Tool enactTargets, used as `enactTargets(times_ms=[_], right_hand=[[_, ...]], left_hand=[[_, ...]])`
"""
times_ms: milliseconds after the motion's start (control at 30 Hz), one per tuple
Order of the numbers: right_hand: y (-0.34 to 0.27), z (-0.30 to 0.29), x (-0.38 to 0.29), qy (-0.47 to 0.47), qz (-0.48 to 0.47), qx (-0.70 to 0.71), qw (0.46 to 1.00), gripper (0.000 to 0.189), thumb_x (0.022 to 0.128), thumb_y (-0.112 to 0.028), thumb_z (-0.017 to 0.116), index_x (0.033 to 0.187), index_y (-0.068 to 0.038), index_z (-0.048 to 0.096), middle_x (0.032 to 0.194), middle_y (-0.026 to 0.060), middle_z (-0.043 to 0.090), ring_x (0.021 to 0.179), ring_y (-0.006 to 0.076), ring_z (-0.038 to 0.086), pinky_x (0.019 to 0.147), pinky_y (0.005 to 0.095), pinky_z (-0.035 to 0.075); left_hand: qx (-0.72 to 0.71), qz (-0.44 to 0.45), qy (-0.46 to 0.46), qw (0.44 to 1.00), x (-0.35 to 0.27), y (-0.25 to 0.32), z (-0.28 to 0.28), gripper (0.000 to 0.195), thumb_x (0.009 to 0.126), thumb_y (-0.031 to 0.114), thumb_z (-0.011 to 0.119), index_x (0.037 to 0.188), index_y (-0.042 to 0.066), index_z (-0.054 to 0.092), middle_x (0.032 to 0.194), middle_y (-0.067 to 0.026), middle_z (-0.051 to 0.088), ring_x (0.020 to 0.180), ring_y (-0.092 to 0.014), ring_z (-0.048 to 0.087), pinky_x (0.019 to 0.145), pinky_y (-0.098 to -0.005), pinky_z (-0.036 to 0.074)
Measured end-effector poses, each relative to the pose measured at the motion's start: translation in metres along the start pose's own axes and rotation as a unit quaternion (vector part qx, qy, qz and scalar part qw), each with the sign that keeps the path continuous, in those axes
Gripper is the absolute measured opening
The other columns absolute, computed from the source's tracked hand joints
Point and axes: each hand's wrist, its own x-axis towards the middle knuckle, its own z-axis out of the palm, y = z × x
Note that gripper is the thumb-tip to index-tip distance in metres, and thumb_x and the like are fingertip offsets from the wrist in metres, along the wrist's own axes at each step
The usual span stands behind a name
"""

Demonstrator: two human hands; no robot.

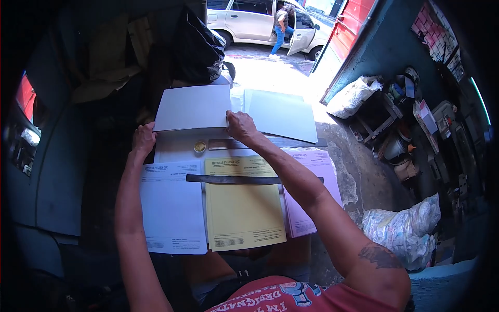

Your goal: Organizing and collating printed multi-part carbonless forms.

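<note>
Both hands grip a stack of blank white paper at its near corners: my left hand (144,137) at the left one, my right hand (240,124) at the right one. The white stack (193,106) lies at the far left of the table. Beside it is a pale grey-blue stack (281,115). Nearer me lie three stacks of printed forms: white (174,214), yellow (245,212) and pink (302,214). A dark flat bar (234,179) rests across the forms. Another dark bar (224,144), partly under my right forearm, lies behind them, next to a small round tub (199,147).
A black plastic bag (197,50) stands beyond the table. On the right floor are a white sack (354,96), a metal frame (376,119) and a bulging clear plastic bag (403,230). Outside the open red door (353,19), a person (282,29) is at a car (249,23).
</note>
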Motion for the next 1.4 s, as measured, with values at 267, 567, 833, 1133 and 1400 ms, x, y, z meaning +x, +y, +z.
enactTargets(times_ms=[267, 567, 833, 1133, 1400], right_hand=[[0.001, -0.007, 0.005, -0.017, -0.026, 0.021, 0.999, 0.031, 0.081, -0.012, 0.066, 0.108, 0.0, 0.059, 0.096, 0.0264, 0.067, 0.091, 0.0413, 0.068, 0.082, 0.0482, 0.055], [0.003, -0.007, 0.006, -0.01, -0.062, -0.005, 0.998, 0.025, 0.083, -0.003, 0.058, 0.107, 0.004, 0.056, 0.09, 0.0285, 0.068, 0.081, 0.0437, 0.07, 0.072, 0.0492, 0.057], [-0.001, -0.018, 0.006, -0.045, 0.098, 0.115, 0.987, 0.084, 0.071, -0.049, 0.083, 0.12, 0.009, 0.047, 0.102, 0.0307, 0.066, 0.097, 0.0423, 0.068, 0.088, 0.0442, 0.055], [-0.003, -0.008, 0.006, -0.083, 0.106, 0.513, 0.848, 0.088, 0.082, -0.059, 0.072, 0.109, 0.023, 0.054, 0.102, 0.0299, 0.063, 0.104, 0.0325, 0.059, 0.095, 0.0407, 0.045], [-0.027, -0.017, 0.009, -0.083, 0.207, 0.55, 0.805, 0.083, 0.08, -0.05, 0.076, 0.122, 0.018, 0.054, 0.125, 0.0355, 0.053, 0.128, 0.0433, 0.046, 0.104, 0.0587, 0.034]], left_hand=[[-0.04, 0.012, -0.05, 0.998, 0.011, 0.002, -0.017, 0.034, 0.084, 0.003, 0.069, 0.118, 0.006, 0.065, 0.098, -0.0225, 0.071, 0.093, -0.04, 0.069, 0.085, -0.0469, 0.059], [0.003, 0.033, -0.066, 0.997, 0.012, -0.002, -0.013, 0.034, 0.085, 0.005, 0.07, 0.119, 0.005, 0.065, 0.099, -0.0226, 0.071, 0.093, -0.038, 0.07, 0.086, -0.0475, 0.058], [-0.174, -0.106, -0.067, 0.977, 0.018, -0.023, -0.011, 0.071, 0.087, 0.026, 0.075, 0.147, 0.004, 0.043, 0.117, -0.0198, 0.069, 0.11, -0.034, 0.067, 0.097, -0.0424, 0.053], [-0.296, -0.236, -0.188, 0.906, 0.036, 0.002, 0.016, 0.064, 0.098, 0.06, 0.049, 0.099, 0.0, 0.071, 0.114, -0.0222, 0.069, 0.109, -0.035, 0.065, 0.085, -0.0455, 0.051], [-0.258, -0.257, -0.095, 0.926, 0.034, -0.016, 0.016, 0.067, 0.1, 0.057, 0.041, 0.109, -0.003, 0.069, 0.116, -0.0258, 0.067, 0.11, -0.041, 0.063, 0.089, -0.0481, 0.05]])
